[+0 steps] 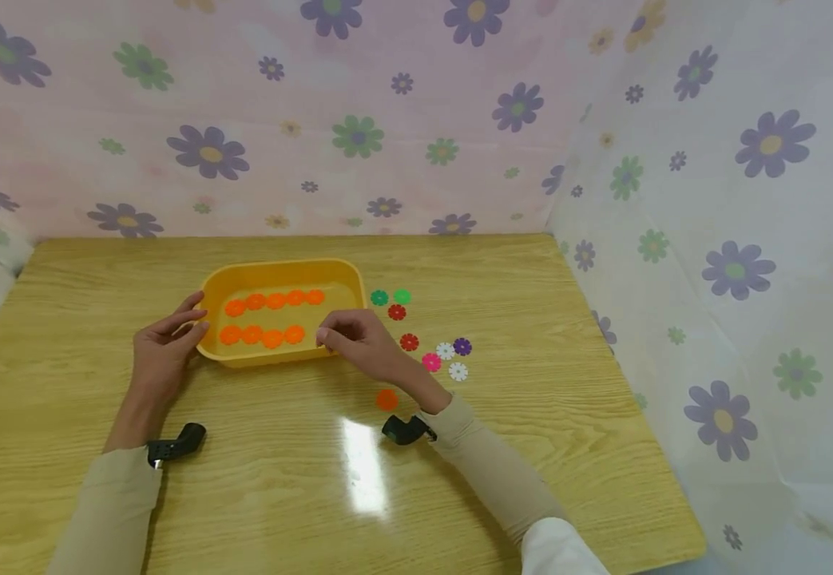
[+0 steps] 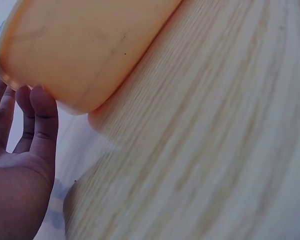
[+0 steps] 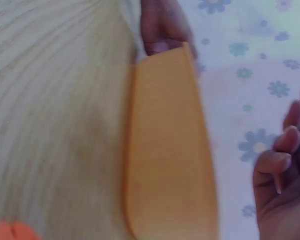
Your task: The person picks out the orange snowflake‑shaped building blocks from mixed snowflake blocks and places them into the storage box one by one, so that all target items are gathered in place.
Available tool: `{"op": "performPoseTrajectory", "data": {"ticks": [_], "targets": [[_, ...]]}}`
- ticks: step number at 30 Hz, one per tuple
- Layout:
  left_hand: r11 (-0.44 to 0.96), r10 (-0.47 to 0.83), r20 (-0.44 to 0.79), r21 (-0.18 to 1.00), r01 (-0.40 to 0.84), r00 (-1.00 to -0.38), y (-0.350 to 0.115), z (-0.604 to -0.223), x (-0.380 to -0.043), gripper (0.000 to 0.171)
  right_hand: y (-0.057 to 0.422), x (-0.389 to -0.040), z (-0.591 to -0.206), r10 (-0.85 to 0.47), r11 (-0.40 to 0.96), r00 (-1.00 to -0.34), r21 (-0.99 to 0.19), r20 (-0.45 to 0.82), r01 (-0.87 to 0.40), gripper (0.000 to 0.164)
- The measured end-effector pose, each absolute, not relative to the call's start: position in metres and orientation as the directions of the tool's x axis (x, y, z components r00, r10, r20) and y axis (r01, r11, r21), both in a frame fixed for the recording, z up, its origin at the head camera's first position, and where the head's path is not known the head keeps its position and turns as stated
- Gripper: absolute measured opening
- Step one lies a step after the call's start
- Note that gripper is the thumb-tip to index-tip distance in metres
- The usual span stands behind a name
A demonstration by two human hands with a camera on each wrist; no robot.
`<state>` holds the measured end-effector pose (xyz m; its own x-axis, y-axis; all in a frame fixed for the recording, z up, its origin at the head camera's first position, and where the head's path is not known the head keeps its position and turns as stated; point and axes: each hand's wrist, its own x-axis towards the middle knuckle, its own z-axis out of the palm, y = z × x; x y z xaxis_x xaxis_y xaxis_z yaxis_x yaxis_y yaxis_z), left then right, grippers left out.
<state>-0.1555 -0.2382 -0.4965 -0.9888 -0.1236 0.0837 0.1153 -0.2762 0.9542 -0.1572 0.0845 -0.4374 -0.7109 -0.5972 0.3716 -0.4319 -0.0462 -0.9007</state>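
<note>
My left hand (image 1: pixel 160 347) is at the left end of a yellow plastic tray (image 1: pixel 283 271), its fairly straight fingers and thumb touching the rim, as the left wrist view shows too. Over the tray's near right corner, my right hand (image 1: pixel 358 339) pinches a small thin orange piece (image 3: pixel 278 183) between thumb and fingers. That piece is seen edge-on and mostly hidden by the fingers. Inside the tray, orange flower-shaped discs form two rows, an upper row (image 1: pixel 275 300) and a lower row (image 1: pixel 252 335), several in each.
Right of the tray lie loose flower discs: two green (image 1: pixel 379 298), two red (image 1: pixel 409 342), a pink (image 1: pixel 431 362), two white (image 1: pixel 458 371) and a purple one (image 1: pixel 462 346). Another orange disc (image 1: pixel 386 399) lies by the right forearm. Floral sheets (image 1: pixel 358 136) border the wooden table (image 1: pixel 279 479).
</note>
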Motion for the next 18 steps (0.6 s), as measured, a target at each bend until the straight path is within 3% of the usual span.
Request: {"op": "performPoseTrajectory", "data": {"ticks": [5,11,13,18], "targets": [[-0.29,-0.119,0.105,0.948,0.135,-0.987,-0.24,-0.497,-0.155,0.022,0.109,-0.156,-0.427,-0.748,0.159,-0.646,-0.906,0.15,-0.393,0.012],[-0.248,-0.126,0.093,0.961,0.122,-0.988,-0.239,-0.497,-0.155,0.023,0.142,-0.159,-0.435,-0.864,0.374,-0.481,-0.831,-0.151,-0.411,0.023],[-0.231,-0.127,0.089,0.966,0.116,-0.988,-0.238,-0.496,-0.155,0.024,0.151,-0.159,-0.441,-0.862,0.404,-0.47,-0.819,-0.192,-0.407,0.029],[-0.237,-0.127,0.095,0.964,0.123,-0.987,-0.238,-0.495,-0.155,0.022,0.165,-0.155,-0.459,-0.829,0.447,-0.514,-0.815,-0.223,-0.368,0.031]]}}
